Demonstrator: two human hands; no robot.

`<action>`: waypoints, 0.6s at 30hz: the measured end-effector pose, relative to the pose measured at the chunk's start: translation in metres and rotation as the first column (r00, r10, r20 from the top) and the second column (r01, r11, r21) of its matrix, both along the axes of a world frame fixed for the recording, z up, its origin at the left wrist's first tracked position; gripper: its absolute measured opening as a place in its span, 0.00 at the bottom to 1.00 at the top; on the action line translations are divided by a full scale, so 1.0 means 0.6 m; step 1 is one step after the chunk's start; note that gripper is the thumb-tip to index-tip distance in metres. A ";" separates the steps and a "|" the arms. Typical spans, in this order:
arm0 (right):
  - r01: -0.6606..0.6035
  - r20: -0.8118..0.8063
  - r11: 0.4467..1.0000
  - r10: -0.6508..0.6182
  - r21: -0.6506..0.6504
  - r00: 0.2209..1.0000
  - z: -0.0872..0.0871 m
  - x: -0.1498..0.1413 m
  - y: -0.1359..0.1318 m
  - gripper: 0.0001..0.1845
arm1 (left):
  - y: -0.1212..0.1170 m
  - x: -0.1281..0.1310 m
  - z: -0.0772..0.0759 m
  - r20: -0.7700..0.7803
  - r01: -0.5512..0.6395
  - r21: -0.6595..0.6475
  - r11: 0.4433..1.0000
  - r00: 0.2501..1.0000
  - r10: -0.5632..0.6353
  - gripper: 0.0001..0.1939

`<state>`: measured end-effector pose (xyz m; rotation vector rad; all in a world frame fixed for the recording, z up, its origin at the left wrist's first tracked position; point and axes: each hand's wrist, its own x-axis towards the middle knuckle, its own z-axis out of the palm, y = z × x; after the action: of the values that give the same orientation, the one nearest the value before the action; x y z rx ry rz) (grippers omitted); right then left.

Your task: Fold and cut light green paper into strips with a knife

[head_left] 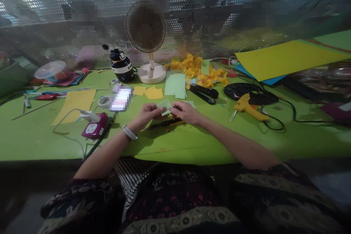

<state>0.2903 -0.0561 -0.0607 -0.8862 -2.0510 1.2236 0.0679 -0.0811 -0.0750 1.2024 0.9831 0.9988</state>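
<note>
Between my two hands is a small piece of light green paper (164, 106), held above the green table. My left hand (146, 114) pinches its left side between thumb and fingers. At its right edge, the fingertips of my right hand (185, 112) are closed on the same paper. Under the hands lies a dark, long tool with some yellow (174, 121), partly covered, so its kind is unclear. Just behind are light green sheets (175, 84) and a black stapler (203, 93). Orange-yellow paper squares (154, 93) lie beyond my left hand.
A glowing phone (120, 99), tape roll (104, 101) and purple power adapter (94, 126) lie left. Behind stand a fan (149, 73) and dark bottle (122, 67), beside orange paper flowers (189, 66). A yellow glue gun (251, 108) with a cord and large yellow sheets (287, 58) are right.
</note>
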 end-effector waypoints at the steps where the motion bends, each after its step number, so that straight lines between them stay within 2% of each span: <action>1: 0.001 0.005 1.000 -0.001 0.031 1.000 -0.001 -0.001 -0.001 0.18 | 0.000 -0.001 0.000 0.007 0.015 -0.037 0.999 1.000 -0.015 0.21; 4: 0.017 0.041 0.987 -0.024 0.160 0.999 -0.004 -0.004 -0.005 0.15 | -0.001 -0.002 0.002 0.012 0.105 -0.139 0.985 0.994 -0.104 0.22; 7: 0.027 0.063 0.967 -0.045 0.253 0.997 -0.005 -0.007 -0.009 0.14 | -0.004 -0.003 0.003 -0.014 0.172 -0.148 0.974 0.984 -0.176 0.23; 13: 0.012 0.087 0.962 -0.037 0.274 0.996 -0.006 -0.009 -0.012 0.13 | -0.006 -0.012 0.013 -0.037 0.264 -0.133 0.955 0.962 -0.271 0.18; 18: 0.050 0.064 0.964 -0.069 0.261 0.996 -0.005 -0.007 -0.011 0.14 | -0.004 -0.018 0.019 -0.062 0.315 -0.123 0.941 0.944 -0.324 0.16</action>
<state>0.2861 -0.0628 -0.0636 -0.8708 -2.1642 0.8765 0.0568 -0.0837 -0.0636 1.2685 0.8597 0.6342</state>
